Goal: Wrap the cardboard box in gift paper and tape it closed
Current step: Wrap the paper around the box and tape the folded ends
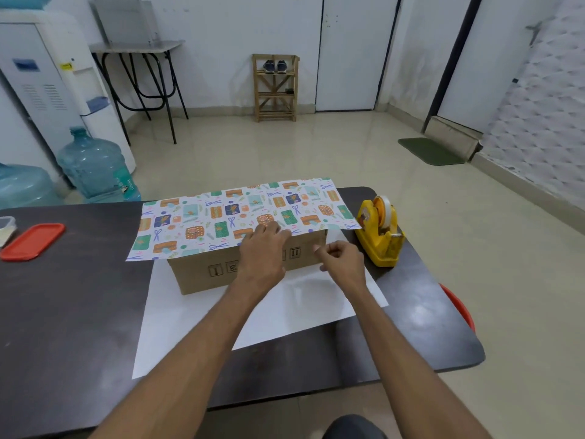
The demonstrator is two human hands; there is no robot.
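Note:
A brown cardboard box stands on the white underside of a gift paper sheet on the dark table. The far part of the sheet is folded over the box top, its patterned side facing up. My left hand presses flat on the near edge of that folded flap, fingers spread on the box top. My right hand hovers just right of it, in front of the box's right end, thumb and forefinger pinched on a small piece of clear tape. A yellow tape dispenser sits to the right.
The dark table has rounded corners; its right edge is close to the dispenser. A red lid and a clear container lie at the far left. Water jugs, a cooler and a shoe rack stand on the floor beyond.

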